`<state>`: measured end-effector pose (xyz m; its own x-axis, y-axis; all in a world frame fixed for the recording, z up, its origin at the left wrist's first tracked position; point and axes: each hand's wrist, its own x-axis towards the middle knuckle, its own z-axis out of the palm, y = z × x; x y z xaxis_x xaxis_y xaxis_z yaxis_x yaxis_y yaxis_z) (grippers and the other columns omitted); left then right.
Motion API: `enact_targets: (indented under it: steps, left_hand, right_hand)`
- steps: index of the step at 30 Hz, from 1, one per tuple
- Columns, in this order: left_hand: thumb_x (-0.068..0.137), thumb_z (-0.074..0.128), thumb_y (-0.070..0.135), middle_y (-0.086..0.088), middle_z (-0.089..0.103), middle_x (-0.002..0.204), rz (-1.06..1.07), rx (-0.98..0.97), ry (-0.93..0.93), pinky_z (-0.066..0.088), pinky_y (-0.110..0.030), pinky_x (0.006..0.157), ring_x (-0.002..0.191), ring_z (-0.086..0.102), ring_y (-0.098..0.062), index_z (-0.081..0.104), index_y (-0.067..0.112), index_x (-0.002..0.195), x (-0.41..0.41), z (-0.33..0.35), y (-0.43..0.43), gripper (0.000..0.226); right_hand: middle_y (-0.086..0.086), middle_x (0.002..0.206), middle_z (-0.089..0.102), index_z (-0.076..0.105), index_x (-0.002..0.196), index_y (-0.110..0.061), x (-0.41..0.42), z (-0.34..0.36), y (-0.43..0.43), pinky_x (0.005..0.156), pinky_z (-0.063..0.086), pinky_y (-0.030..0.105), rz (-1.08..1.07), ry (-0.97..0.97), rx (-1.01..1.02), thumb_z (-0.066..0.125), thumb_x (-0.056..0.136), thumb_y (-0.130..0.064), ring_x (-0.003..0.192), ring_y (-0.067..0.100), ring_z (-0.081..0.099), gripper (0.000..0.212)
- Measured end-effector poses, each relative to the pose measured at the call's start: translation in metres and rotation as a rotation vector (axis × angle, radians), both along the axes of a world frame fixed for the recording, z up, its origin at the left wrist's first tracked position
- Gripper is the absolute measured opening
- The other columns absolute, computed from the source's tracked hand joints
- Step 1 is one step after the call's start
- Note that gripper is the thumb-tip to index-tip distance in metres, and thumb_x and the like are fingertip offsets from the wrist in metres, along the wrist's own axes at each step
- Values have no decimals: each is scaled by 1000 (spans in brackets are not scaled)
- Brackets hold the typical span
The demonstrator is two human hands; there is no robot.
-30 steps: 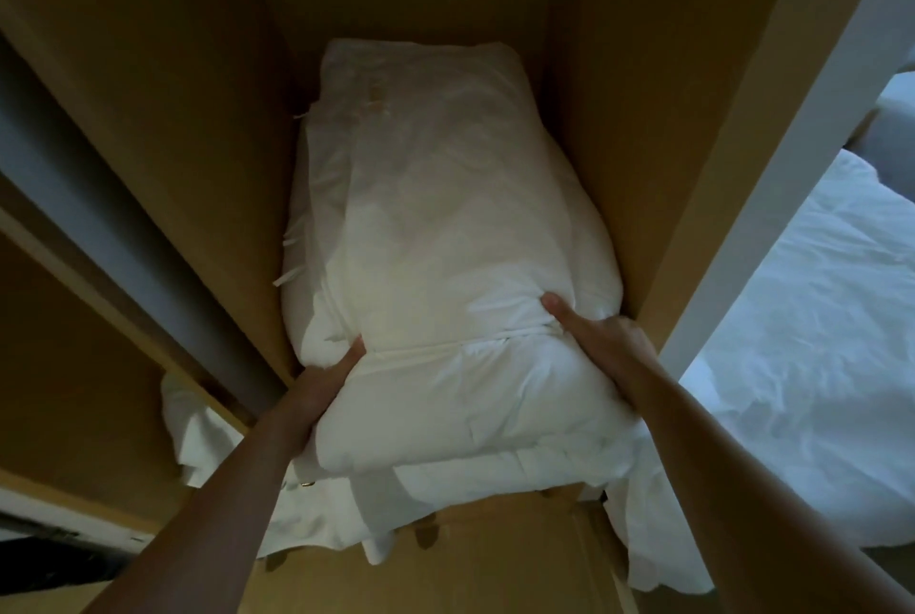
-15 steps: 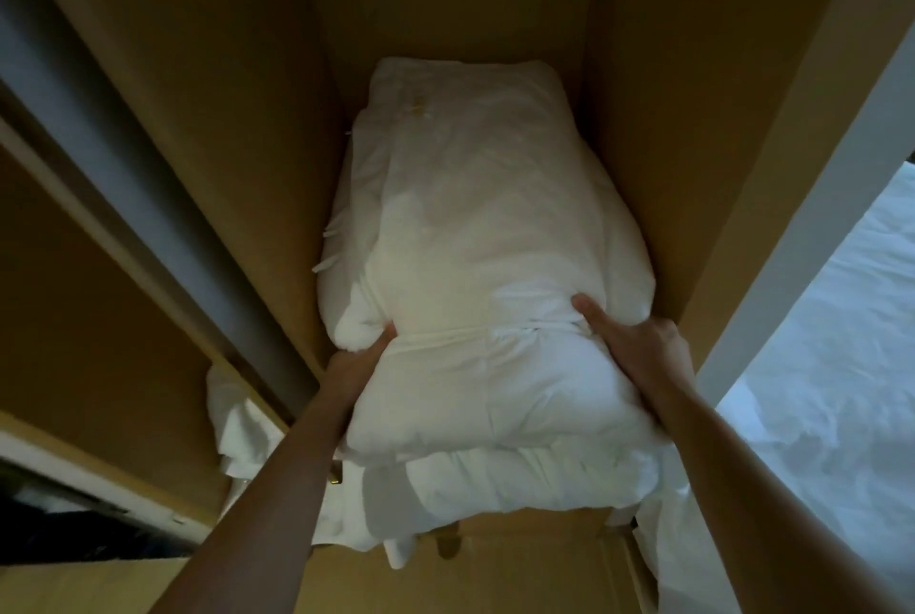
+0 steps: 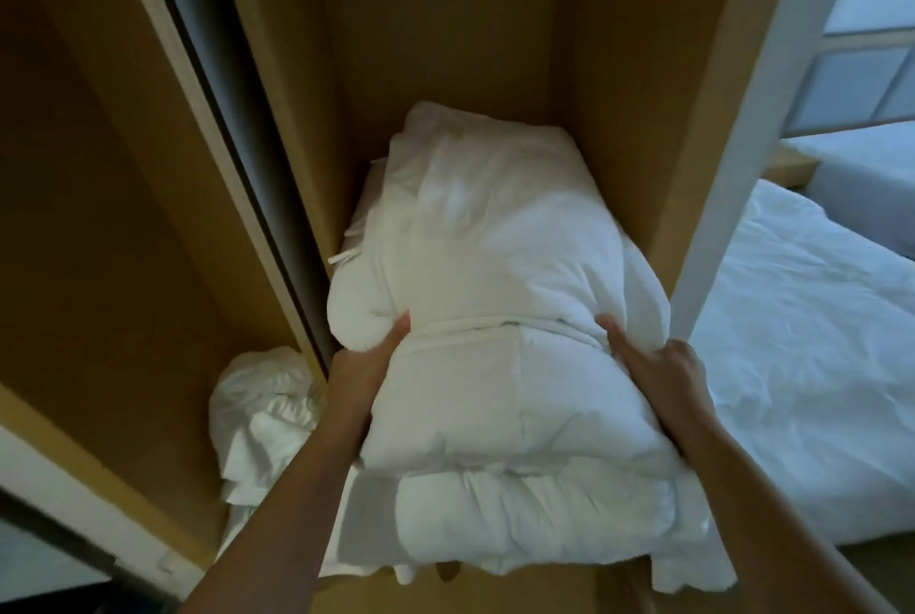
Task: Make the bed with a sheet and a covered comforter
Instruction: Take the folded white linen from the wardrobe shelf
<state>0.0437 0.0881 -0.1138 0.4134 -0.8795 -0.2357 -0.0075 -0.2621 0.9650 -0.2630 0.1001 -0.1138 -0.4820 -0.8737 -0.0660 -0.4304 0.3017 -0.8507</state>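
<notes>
L hand (image 3: 364,366) & R hand (image 3: 658,361) each grip a side of the folded white comforter (image 3: 500,316), fingers curled into it (partly inside the wooden wardrobe (image 3: 445,44)); bed (image 3: 802,366) to the right

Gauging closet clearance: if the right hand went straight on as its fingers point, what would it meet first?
The folded comforter: the right hand grips its side and points into it. Depth beyond is unclear.

Wardrobe compartment (image 3: 619,118) with comforter (image 3: 500,267)
The folded bundle is laid between the side walls, overhanging the front edge.
</notes>
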Motion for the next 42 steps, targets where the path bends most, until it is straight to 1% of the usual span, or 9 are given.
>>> enact_targets:
  steps: [3, 11, 15, 22, 27, 33, 36, 39, 42]
  left_hand:
    - [59, 81, 71, 7, 65, 112, -112, -100, 56, 48, -31, 86, 98, 62, -14, 57, 22, 130, 14, 9, 40, 89]
    - [87, 70, 48, 4, 46, 123, -238, -216, 74, 31, -29, 90, 108, 41, -13, 36, 13, 150, 18, 41, 144, 80]
    - [67, 74, 65, -4, 56, 140, -319, -217, 70, 40, -33, 93, 116, 55, -22, 45, 15, 145, 5, 41, 176, 98]
    - [61, 78, 76, 1, 45, 152, -495, -346, 143, 34, -34, 108, 139, 44, -26, 32, 26, 153, -91, 46, 235, 114]
    - [52, 76, 82, 6, 53, 142, -673, -342, 121, 36, -30, 97, 124, 52, -15, 43, 28, 146, -200, 60, 261, 114]
    - [66, 84, 59, -6, 59, 135, -773, -259, 166, 42, -32, 94, 122, 56, -28, 49, 7, 140, -342, 77, 274, 97]
    - [64, 84, 61, -4, 65, 119, -865, -317, 130, 45, -32, 93, 111, 60, -24, 59, 7, 127, -408, 88, 271, 87]
    - [42, 80, 82, -4, 69, 116, -928, -367, 129, 50, -34, 91, 109, 64, -23, 63, 6, 120, -487, 94, 255, 110]
    - [56, 85, 68, 8, 64, 96, -1002, -363, 162, 44, -28, 81, 97, 61, -15, 59, 12, 98, -574, 102, 228, 75]
  right_hand:
    - [15, 81, 67, 68, 79, -4, 13, 2, 54, 78, 51, 41, -64, 28, -40, 57, 50, -96, 88, 33, 64, 97]
    - [7, 60, 69, 69, 63, -6, 34, 18, 188, 62, 54, 37, -255, -2, -208, 75, 60, -77, 65, 21, 68, 71]
    - [4, 57, 61, 61, 61, -6, 26, 34, 247, 51, 43, 23, -315, 64, -244, 80, 70, -61, 56, 14, 59, 59]
    - [4, 47, 47, 48, 48, -8, -49, 50, 353, 56, 37, 33, -515, 199, -345, 83, 72, -52, 52, 21, 49, 61]
    - [0, 39, 36, 42, 45, -4, -125, 67, 437, 46, 31, 32, -666, 285, -392, 81, 76, -48, 41, 13, 36, 67]
    - [22, 55, 61, 61, 60, 9, -223, 72, 499, 53, 50, 42, -883, 362, -425, 78, 73, -62, 53, 34, 62, 74]
    - [23, 51, 56, 55, 55, 8, -269, 75, 514, 49, 46, 39, -943, 409, -450, 75, 75, -58, 45, 27, 53, 72]
    - [10, 42, 46, 47, 46, 2, -326, 76, 510, 37, 37, 26, -1005, 424, -483, 76, 78, -51, 32, 9, 40, 68]
    - [1, 41, 37, 45, 44, 0, -391, 84, 493, 35, 27, 22, -1058, 458, -524, 78, 81, -41, 30, 13, 32, 64]
